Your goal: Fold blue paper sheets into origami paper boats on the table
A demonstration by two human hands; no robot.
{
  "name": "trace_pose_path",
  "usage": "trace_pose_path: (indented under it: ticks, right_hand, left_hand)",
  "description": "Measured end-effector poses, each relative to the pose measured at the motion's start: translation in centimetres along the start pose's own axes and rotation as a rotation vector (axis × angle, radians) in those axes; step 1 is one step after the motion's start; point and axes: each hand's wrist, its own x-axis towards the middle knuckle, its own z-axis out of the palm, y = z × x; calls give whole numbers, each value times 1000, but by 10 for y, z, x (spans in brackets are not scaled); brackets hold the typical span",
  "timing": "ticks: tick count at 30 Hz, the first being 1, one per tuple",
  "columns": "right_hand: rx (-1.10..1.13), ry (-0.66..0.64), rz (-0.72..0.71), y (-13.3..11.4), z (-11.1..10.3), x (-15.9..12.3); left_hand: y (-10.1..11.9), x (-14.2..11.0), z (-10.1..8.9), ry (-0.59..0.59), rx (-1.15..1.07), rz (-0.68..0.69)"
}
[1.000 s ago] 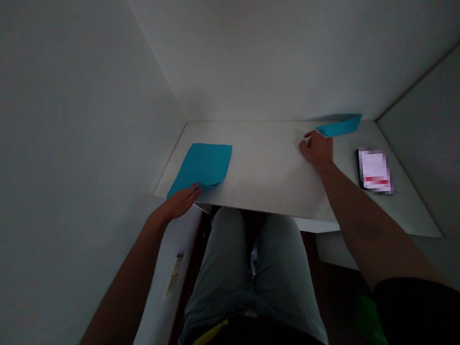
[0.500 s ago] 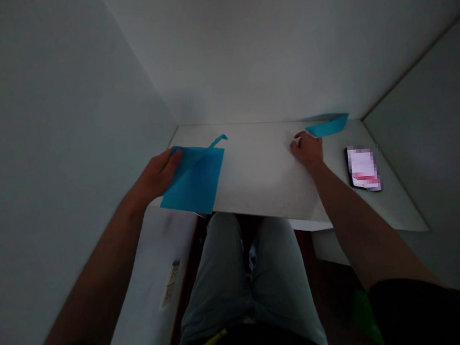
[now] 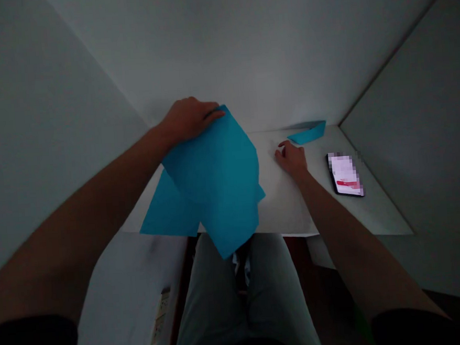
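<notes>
My left hand is closed on the top edge of a blue sheet of paper, which hangs bent above the desk with its lower corner past the front edge. Partly hidden beneath it, another blue sheet lies at the left of the desk, reaching the front edge. A small blue point sticks out behind the raised sheet on its right; I cannot tell which piece it belongs to. My right hand rests on the desk, loosely curled, thumb and forefinger apart with nothing between them. Just behind it stands a folded blue paper piece.
A phone with a lit, blurred screen lies on the right of the white desk. Pale walls enclose the desk at the back and sides. My legs are below the front edge.
My left hand has moved up and right, lifting a blue sheet off the left side; another sheet now shows beneath. The right hand stays by the folded piece. The view has shifted slightly.
</notes>
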Motion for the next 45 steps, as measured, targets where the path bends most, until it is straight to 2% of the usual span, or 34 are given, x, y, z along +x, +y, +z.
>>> trace_pose_path:
  ticks: [1,3,5,7,9,11,14,18,21,25,30,33,36,39,41,43,45]
  right_hand:
    - [10,-2,-5,0,0,0]
    - [30,-5,-7,1,0,0]
    - [40,-4,7,2,0,0]
    - [41,1,12,3,1,0]
    - [41,6,-22,4,2,1]
    - [46,-15,-92,6,2,1]
    - [86,-79,-183,8,1,1]
    - [137,-92,-203,9,-1,-1]
    - [169,-104,-210,8,-1,-1]
    - [271,-171,-296,8,1,1]
    - [333,-213,-339,11,2,5]
    - [374,-195,-328,12,0,4]
    - [508,-152,-264,15,-1,4]
    - [682,-104,-205,20,2,6]
    - [772,-64,-214,22,5,8]
    - [828,-30,-238,24,7,10]
    - [847,-12,-236,26,8,12]
  left_hand:
    - [-4,11,27,-52,24,-11]
    - [-6,28,80,-46,-9,70]
    - [0,38,128,-75,-15,116]
    - [13,42,166,-137,0,78]
    - [31,44,194,-218,16,84]
    - [48,44,213,-274,22,119]
    - [64,44,233,-270,-12,138]
    - [62,47,253,-129,-130,55]
    - [55,53,264,-59,-199,62]
    - [54,62,275,30,-260,75]
    - [54,73,282,144,-375,67]
    - [42,75,277,230,-421,70]
    - [20,60,269,316,-449,-3]
    - [-1,27,265,445,-517,-203]
    - [-9,4,264,488,-599,-323]
    - [-14,-13,264,426,-729,-361]
    - [-16,-22,262,275,-852,-308]
